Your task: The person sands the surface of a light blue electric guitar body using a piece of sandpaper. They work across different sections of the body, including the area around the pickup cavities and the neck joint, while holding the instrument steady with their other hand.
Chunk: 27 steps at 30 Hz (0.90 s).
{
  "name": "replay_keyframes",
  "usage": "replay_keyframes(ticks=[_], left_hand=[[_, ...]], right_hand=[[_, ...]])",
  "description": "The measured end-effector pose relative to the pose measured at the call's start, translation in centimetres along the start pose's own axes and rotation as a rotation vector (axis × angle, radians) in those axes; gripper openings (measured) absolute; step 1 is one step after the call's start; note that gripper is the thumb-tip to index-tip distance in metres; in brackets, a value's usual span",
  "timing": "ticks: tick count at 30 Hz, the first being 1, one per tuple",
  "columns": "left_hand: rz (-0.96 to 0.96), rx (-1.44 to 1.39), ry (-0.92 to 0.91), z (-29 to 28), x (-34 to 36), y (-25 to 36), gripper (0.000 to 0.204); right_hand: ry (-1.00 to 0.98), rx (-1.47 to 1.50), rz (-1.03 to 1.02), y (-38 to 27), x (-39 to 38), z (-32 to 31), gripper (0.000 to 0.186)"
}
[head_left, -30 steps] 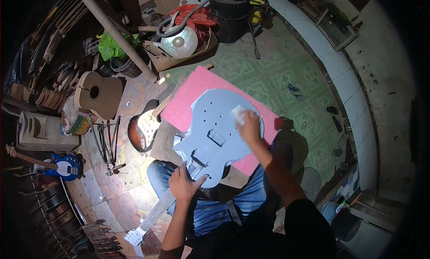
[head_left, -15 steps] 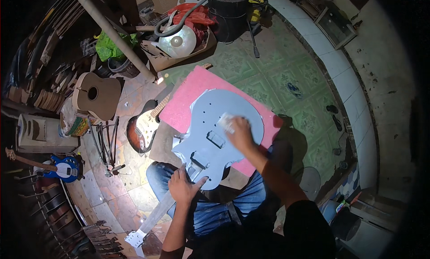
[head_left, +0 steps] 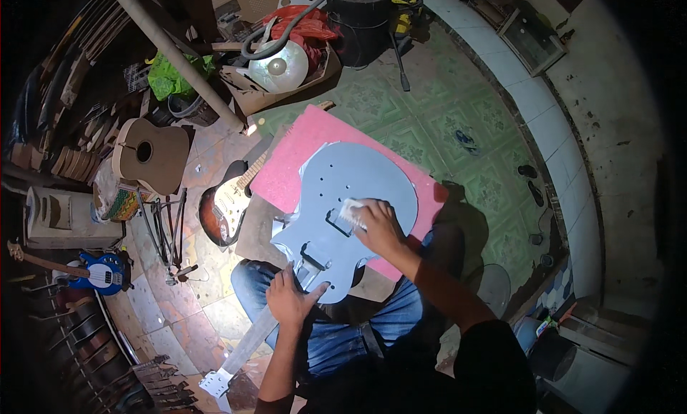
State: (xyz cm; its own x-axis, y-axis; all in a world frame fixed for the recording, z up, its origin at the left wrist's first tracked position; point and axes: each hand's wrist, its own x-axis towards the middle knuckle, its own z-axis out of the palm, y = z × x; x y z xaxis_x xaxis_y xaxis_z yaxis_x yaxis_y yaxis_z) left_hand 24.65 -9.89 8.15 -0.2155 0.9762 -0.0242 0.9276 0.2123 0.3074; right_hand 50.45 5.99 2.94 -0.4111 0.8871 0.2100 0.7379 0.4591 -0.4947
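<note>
Right grip [head_left: 379, 224] pinches white pad [head_left: 351, 212], left grip [head_left: 292, 299] clasps gray guitar [head_left: 372, 171]; cardboard box [head_left: 243, 90] holds pale disc [head_left: 278, 69].

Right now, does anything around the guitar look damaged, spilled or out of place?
Ragged pale material shows past the left edge of the grey guitar body; it looks odd because the far edge is smooth. I can't tell what it is. The right hand's white pad is clear of it. No spill stands out.
</note>
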Motion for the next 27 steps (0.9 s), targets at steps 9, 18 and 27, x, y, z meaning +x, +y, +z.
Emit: replay_keyframes(ticks=[9, 18, 27], left_hand=[[0.009, -0.028, -0.022, 0.2, 0.6, 1.2, 0.101], [0.002, 0.006, -0.011, 0.1, 0.2, 1.0, 0.102], [-0.011, 0.049, 0.006, -0.1, -0.3, -0.1, 0.102]], right_hand=[[0.265, -0.259, 0.510, 9.6, 1.7, -0.9, 0.043], [0.224, -0.272, 0.434, 8.1, -0.2, -1.7, 0.049], [0.146, 0.029, -0.080, -1.2, -3.7, -0.5, 0.047]])
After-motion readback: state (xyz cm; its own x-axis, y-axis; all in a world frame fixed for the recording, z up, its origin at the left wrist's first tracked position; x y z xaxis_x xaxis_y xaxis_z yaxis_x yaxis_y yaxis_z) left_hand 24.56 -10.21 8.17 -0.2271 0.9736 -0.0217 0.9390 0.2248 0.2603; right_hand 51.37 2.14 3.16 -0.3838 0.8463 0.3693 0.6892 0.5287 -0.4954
